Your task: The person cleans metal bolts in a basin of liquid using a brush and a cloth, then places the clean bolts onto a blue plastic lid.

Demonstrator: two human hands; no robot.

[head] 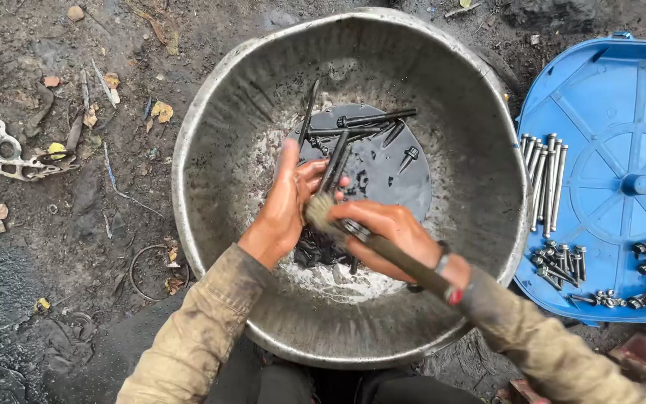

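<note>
The left hand (284,206) was closed around a long dark bolt (333,170), holding it tilted over the middle of a big metal basin (211,142), while the right hand (386,232) gripped a brush (321,211) by its handle and pressed the pale bristles against the bolt's lower shank. The person seemed to be scrubbing the bolt clean; done well, that would call for a firm pinch near the bolt's head, slow turning between the fingers so every side met the bristles, and strokes along the threads rather than across them, kept over the basin so the grime dropped inside. More dark bolts (371,120) lay loose on a dark round plate (383,168) at the basin's bottom, just beyond the hands, and a heap of small dark parts sat under the wrists in pale wet residue. To the right, apart from the basin, a blue plastic lid (622,112) carried a row of bright clean bolts (543,179) and smaller screws (562,262). A pale metal bracket (9,157) lay on the muddy ground at the left. The wet hands and the crowded parts below looked likely to make the bolt slip or get lost among the others.
</note>
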